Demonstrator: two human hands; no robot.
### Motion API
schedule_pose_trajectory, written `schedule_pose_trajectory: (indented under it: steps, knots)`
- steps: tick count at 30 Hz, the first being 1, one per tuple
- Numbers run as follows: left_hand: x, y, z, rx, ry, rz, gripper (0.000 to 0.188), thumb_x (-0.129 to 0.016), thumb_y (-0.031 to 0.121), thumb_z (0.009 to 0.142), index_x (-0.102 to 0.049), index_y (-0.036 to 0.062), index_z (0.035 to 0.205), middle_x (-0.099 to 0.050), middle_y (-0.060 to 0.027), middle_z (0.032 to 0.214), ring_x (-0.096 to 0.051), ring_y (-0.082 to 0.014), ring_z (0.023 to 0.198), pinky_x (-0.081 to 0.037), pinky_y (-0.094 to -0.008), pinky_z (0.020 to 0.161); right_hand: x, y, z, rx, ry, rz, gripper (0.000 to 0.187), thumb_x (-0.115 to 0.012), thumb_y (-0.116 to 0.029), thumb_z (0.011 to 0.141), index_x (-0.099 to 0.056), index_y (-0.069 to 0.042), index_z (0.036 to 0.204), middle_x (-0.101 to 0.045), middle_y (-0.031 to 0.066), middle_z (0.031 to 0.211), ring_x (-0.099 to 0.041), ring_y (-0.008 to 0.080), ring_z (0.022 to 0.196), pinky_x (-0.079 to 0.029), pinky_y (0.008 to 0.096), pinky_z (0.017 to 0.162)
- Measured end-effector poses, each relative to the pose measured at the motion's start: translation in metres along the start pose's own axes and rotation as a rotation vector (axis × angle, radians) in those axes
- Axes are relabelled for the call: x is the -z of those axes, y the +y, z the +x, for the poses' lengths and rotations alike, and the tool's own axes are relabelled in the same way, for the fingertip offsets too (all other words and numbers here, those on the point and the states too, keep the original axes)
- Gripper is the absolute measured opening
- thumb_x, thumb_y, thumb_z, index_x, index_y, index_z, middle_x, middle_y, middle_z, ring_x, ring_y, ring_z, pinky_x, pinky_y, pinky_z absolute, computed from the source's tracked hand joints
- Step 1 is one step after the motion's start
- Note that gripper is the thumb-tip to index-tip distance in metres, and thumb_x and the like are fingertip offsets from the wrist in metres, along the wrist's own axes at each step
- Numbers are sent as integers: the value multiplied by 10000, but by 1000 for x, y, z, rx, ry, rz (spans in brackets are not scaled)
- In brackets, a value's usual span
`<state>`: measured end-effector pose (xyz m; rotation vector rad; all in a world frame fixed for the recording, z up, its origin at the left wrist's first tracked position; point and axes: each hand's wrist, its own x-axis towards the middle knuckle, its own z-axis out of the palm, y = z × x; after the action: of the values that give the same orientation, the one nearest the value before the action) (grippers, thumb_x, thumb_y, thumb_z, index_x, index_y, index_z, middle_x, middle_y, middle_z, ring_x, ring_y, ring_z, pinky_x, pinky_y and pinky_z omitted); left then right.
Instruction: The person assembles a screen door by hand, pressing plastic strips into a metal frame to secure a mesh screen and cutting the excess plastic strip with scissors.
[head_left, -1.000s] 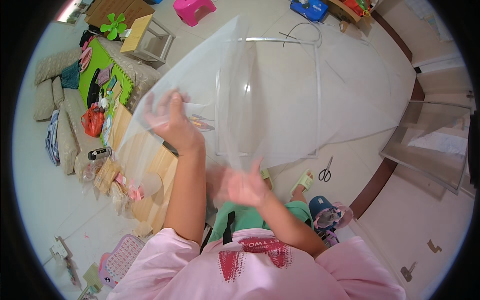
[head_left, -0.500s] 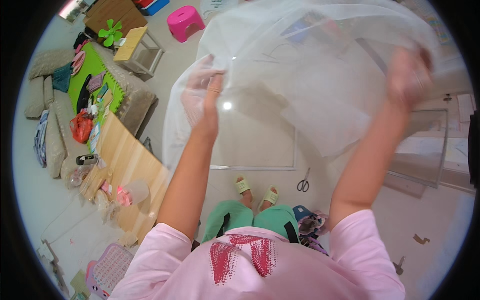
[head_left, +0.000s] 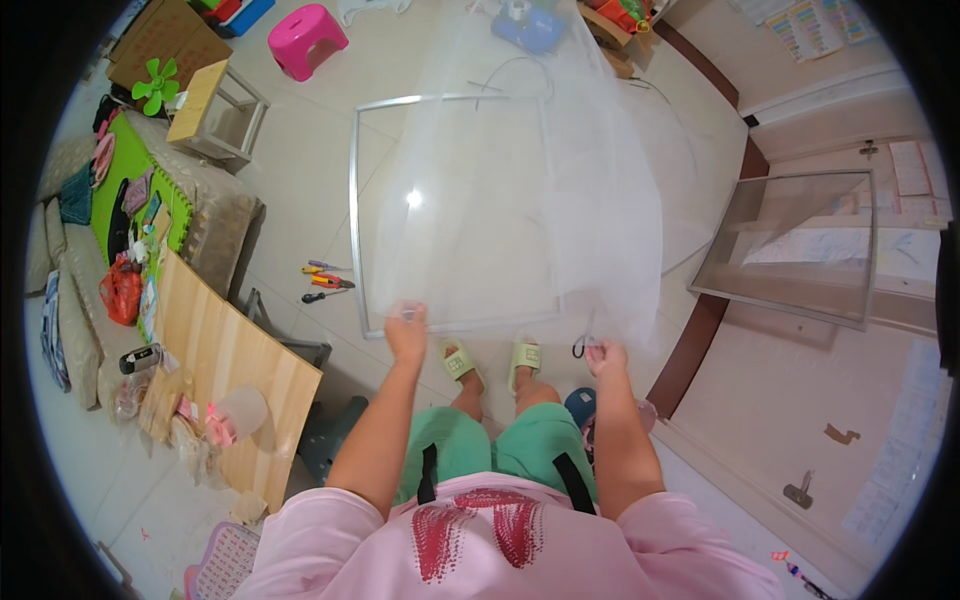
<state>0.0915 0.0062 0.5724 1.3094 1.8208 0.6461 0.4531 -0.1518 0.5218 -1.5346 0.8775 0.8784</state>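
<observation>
A sheer white sheet of mesh netting (head_left: 620, 230) spreads away from me over an aluminium window-screen frame (head_left: 355, 210) that lies on the floor. My left hand (head_left: 407, 332) is closed on the near edge of the netting, close to the frame's lower-left corner. Farther right, my right hand (head_left: 606, 357) pinches another part of that same near edge. Black-handled scissors (head_left: 579, 347) lie right beside the right hand, partly veiled by the netting. The frame's right side shows only faintly through the mesh.
Screwdrivers and red-handled pliers (head_left: 330, 282) lie left of the frame. A wooden table (head_left: 250, 380) stands at the left, a pink stool (head_left: 306, 42) at the far left. Against the right wall leans another screen panel (head_left: 790, 250). My slippered feet (head_left: 462, 364) are at the frame's near edge.
Both hands have come down toward me, the right also inward, bringing the raised netting down over the frame. The frame's left side and the tools are now uncovered.
</observation>
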Motion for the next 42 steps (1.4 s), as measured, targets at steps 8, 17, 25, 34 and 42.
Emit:
schedule_pose_trajectory:
  steps: [8,17,25,34,42]
  knots:
    - [43,-21,-29,67,90,37,168,-668,54,776,-615,16,931,-606,-108,962,-581,-264,894,-488,-368,730,-23,48,-26,-38,-68,-218,113,-483,-61,866,-523,-64,972,-553,79,946,-551,252,879,-483,413,847]
    - [10,-7,-2,-123,85,-96,137,-677,93,782,-625,4,873,-558,-217,1206,-553,-302,1074,-464,-372,865,-75,-32,-113,440,-204,76,177,-475,-83,906,-523,-63,1075,-549,57,998,-504,183,923,-408,387,846]
    - [-20,45,-4,-106,-74,-166,163,-729,136,722,-628,24,785,-466,-239,1336,-477,-357,1185,-375,-401,977,-85,-88,-123,648,-167,12,276,-416,-90,950,-482,76,1160,-524,176,1180,-582,283,1013,-511,398,771]
    - [-162,-28,-114,811,-30,-1170,312,-624,217,870,-614,37,1123,-632,-109,1105,-594,-212,1019,-499,-298,788,50,-104,89,260,330,-65,382,-493,-296,922,-541,-8,1168,-590,101,975,-590,218,783,-470,327,590]
    - [-149,46,49,60,224,-85,275,-445,118,951,-611,-19,1122,-642,-87,836,-581,-133,711,-456,-266,650,-29,-115,74,111,-288,-136,487,-576,-248,912,-422,-43,1325,-471,50,924,-460,127,642,-364,268,531]
